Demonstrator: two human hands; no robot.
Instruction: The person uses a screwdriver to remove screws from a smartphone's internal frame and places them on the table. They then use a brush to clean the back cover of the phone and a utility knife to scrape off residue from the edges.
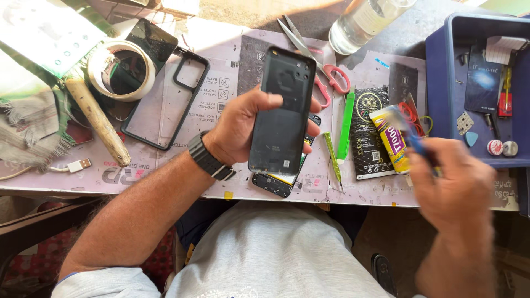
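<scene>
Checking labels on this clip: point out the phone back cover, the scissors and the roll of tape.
phone back cover (280,118): head view, middle of the dark panel.
scissors (335,78): head view, pink handle loop.
roll of tape (97,62): head view, left rim of the ring.

So the bench is a worn work table (381,201) covered with a pale printed mat (182,176). Lying on it: a clear phone case with a black rim (165,99), a roll of whitish tape (121,69), a wooden-handled brush (96,118), pink-handled scissors (323,72), a green plastic pry stick (346,127), a thin green screwdriver (333,157), a flat black battery pack (371,132), a clear plastic bottle (364,22) and a blue plastic tray (439,94) of small parts on the right.
</scene>
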